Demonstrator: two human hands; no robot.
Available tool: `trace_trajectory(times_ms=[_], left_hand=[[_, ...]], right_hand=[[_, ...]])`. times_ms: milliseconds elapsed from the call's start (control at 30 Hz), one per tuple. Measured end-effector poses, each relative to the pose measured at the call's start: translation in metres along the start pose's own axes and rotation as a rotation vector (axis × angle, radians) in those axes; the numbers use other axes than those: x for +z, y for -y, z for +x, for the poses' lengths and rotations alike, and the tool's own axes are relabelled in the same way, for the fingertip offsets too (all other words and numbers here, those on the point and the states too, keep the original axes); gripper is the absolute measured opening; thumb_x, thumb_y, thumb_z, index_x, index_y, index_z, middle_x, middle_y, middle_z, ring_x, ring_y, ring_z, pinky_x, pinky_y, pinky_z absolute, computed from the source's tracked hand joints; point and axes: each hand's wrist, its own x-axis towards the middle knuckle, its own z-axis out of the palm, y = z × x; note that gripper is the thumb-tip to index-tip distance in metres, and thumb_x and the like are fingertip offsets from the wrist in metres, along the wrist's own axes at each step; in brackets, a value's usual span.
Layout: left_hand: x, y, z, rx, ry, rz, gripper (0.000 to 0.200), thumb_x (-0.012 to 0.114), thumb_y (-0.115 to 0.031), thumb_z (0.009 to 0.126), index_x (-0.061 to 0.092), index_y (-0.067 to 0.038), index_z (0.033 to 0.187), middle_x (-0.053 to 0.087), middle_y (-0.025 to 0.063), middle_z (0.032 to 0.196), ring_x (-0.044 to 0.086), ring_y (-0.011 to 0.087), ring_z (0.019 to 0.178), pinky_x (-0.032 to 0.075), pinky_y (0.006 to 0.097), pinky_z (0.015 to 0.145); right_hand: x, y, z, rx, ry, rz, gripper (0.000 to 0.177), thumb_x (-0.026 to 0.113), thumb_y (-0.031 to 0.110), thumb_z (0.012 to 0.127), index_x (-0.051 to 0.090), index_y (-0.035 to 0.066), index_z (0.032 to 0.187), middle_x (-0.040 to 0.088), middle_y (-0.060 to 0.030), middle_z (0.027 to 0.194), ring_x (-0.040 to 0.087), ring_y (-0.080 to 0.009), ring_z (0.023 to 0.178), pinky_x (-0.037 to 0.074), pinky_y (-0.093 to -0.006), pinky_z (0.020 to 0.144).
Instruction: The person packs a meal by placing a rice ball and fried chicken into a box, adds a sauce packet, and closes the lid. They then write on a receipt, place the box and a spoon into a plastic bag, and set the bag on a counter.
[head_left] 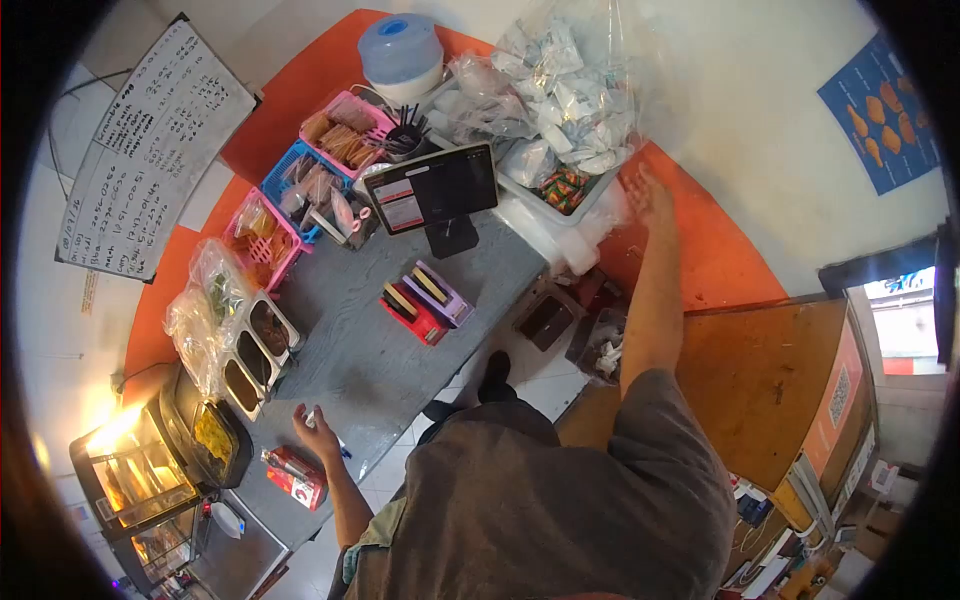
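My left hand (320, 438) is over the grey table near its front edge, fingers curled around a small whitish thing that is too small to name. A red-and-white packet (295, 480) lies just beside it on the table. My right arm reaches far forward, and my right hand (650, 195), slightly blurred, has its fingers stretched out with nothing seen in them. Closest to it is a grey tub (548, 212) with red-and-green sachets (563, 190) and a clear bag of white packets (570, 100).
A tablet (432, 188) on a stand faces me, with red and purple boxes (428, 303) before it. Pink and blue baskets (290, 180) line the back. Metal food containers (258, 350) and a lit warmer (135, 480) are at left. A wooden counter (750, 380) stands at right.
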Motion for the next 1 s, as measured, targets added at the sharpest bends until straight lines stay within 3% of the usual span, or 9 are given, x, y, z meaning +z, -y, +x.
trace_trajectory(times_ms=[67, 133, 167, 267, 367, 500, 567, 700, 1000], left_hand=[[0.003, -0.019, 0.002, -0.018, 0.044, -0.064, 0.033, 0.065, -0.016, 0.084, 0.055, -0.002, 0.111, 0.058, 0.0108, 0.108, 0.053, 0.0247, 0.099, 0.042, 0.0359, 0.085], [0.013, -0.010, 0.007, 0.028, 0.057, -0.076, 0.031, 0.065, -0.017, 0.084, 0.055, -0.002, 0.110, 0.058, 0.0103, 0.107, 0.053, 0.0240, 0.099, 0.043, 0.0356, 0.083], [0.018, -0.007, 0.007, 0.069, 0.063, -0.084, 0.030, 0.064, -0.017, 0.085, 0.055, -0.003, 0.110, 0.058, 0.0098, 0.106, 0.053, 0.0234, 0.099, 0.044, 0.0352, 0.081], [0.018, -0.034, 0.001, 0.016, 0.137, -0.104, 0.028, 0.063, -0.017, 0.085, 0.056, -0.003, 0.109, 0.058, 0.0096, 0.106, 0.052, 0.0228, 0.100, 0.045, 0.0336, 0.076], [0.016, -0.030, 0.000, 0.030, 0.194, -0.087, 0.027, 0.063, -0.017, 0.086, 0.056, -0.003, 0.107, 0.060, 0.0088, 0.103, 0.055, 0.0224, 0.096, 0.046, 0.0322, 0.071], [0.009, -0.031, 0.009, -0.006, 0.215, -0.189, 0.025, 0.062, -0.018, 0.086, 0.056, -0.002, 0.105, 0.061, 0.0072, 0.099, 0.057, 0.0200, 0.091, 0.046, 0.0301, 0.070], [0.007, -0.027, 0.016, 0.031, 0.265, -0.344, 0.021, 0.061, -0.016, 0.087, 0.056, -0.002, 0.102, 0.060, 0.0058, 0.096, 0.058, 0.0166, 0.087, 0.046, 0.0281, 0.072], [0.001, -0.067, 0.032, -0.027, 0.339, -0.388, 0.016, 0.059, -0.012, 0.089, 0.056, -0.002, 0.102, 0.060, 0.0058, 0.096, 0.057, 0.0147, 0.090, 0.046, 0.0271, 0.076], [-0.017, -0.327, 0.043, 0.622, 0.541, -0.839, 0.044, 0.065, -0.027, 0.081, 0.057, -0.002, 0.117, 0.059, 0.0140, 0.118, 0.056, 0.0265, 0.109, 0.043, 0.0365, 0.090]], right_hand=[[-0.019, 0.014, 0.001, -0.103, -0.035, -0.045, 0.047, 0.076, 0.036, 0.072, 0.063, 0.005, 0.105, 0.058, -0.0078, 0.097, 0.056, -0.0125, 0.087, 0.043, -0.0303, 0.071], [-0.068, 0.036, 0.018, -0.061, 0.698, -0.454, 0.038, 0.074, 0.036, 0.072, 0.068, 0.005, 0.093, 0.061, -0.0089, 0.087, 0.059, -0.0148, 0.083, 0.044, -0.0293, 0.067], [-0.104, 0.027, 0.055, -0.068, 0.696, -0.461, 0.038, 0.074, 0.036, 0.072, 0.068, 0.005, 0.093, 0.061, -0.0089, 0.087, 0.059, -0.0148, 0.083, 0.044, -0.0293, 0.067], [-0.086, -0.122, 0.074, -0.720, -0.094, -1.407, 0.036, 0.067, 0.033, 0.076, 0.069, -0.002, 0.086, 0.068, -0.0124, 0.075, 0.065, -0.0233, 0.066, 0.048, -0.0375, 0.057], [-0.059, -0.104, 0.066, -0.413, -0.055, -1.086, 0.038, 0.063, 0.031, 0.080, 0.068, -0.005, 0.089, 0.069, -0.0164, 0.086, 0.066, -0.0244, 0.077, 0.049, -0.0390, 0.063], [-0.004, -0.047, 0.014, -0.550, -0.264, -1.178, 0.030, 0.057, 0.026, 0.084, 0.066, -0.003, 0.084, 0.067, -0.0128, 0.085, 0.063, -0.0209, 0.071, 0.047, -0.0368, 0.059], [0.006, -0.036, 0.012, -0.856, -0.331, -0.387, 0.022, 0.050, 0.019, 0.088, 0.060, 0.002, 0.078, 0.062, -0.0059, 0.077, 0.055, -0.0157, 0.063, 0.044, -0.0323, 0.057], [0.050, 0.039, -0.089, -0.889, -0.090, -0.160, 0.015, 0.046, 0.013, 0.088, 0.053, 0.007, 0.076, 0.050, 0.0012, 0.070, 0.045, -0.0099, 0.064, 0.038, -0.0263, 0.059], [0.175, 0.058, -0.358, -0.816, 0.698, -0.373, 0.008, 0.051, 0.010, 0.084, 0.055, 0.004, 0.085, 0.056, -0.0001, 0.081, 0.054, -0.0109, 0.074, 0.042, -0.0246, 0.065]])
